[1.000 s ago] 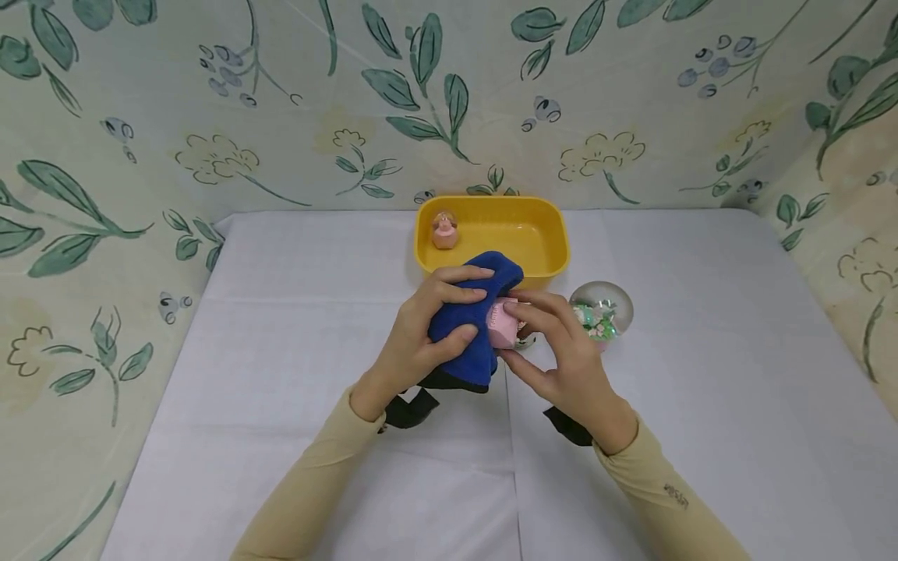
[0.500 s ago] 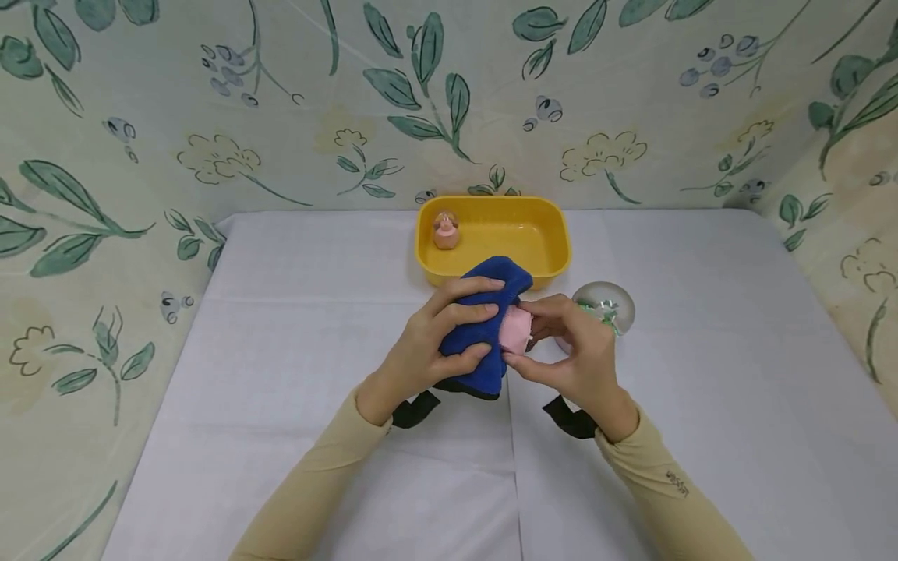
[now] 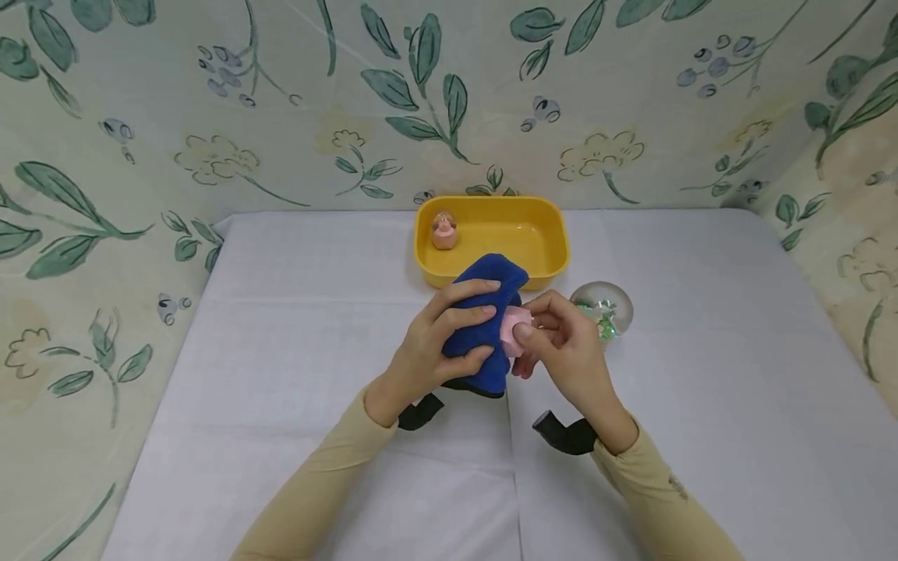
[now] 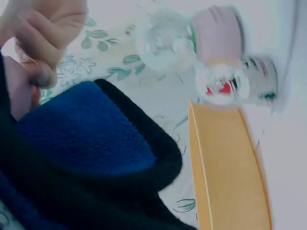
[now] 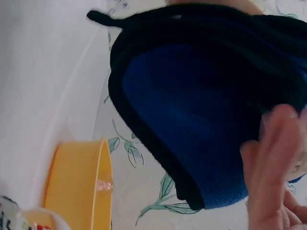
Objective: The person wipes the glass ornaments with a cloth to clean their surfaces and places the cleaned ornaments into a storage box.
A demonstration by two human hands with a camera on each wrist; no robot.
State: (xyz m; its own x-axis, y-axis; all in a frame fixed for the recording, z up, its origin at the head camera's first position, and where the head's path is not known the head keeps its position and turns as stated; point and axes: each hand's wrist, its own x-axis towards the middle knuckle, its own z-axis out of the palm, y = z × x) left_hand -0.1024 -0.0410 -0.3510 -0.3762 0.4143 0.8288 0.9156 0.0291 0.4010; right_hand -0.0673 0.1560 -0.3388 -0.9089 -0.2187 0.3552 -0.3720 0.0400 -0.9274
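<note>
My left hand grips a blue cloth with black trim, folded around a pink faceted object. Most of that object is hidden inside the cloth; its pink end sticks out on the right. My right hand pinches this end between thumb and fingers. In the left wrist view, the cloth hangs beside the curled right-hand fingers. The right wrist view shows the cloth spread wide, with blurred right-hand fingers at its edge.
Behind the hands stands a yellow tray with a small pink figurine at its left end. A snow globe sits right of the tray, partly behind the right hand. A second, smaller snow globe appears in the left wrist view.
Both hands have shifted slightly right with the cloth and pink object. The right hand has turned, and its thumb now lies over the pink end.
</note>
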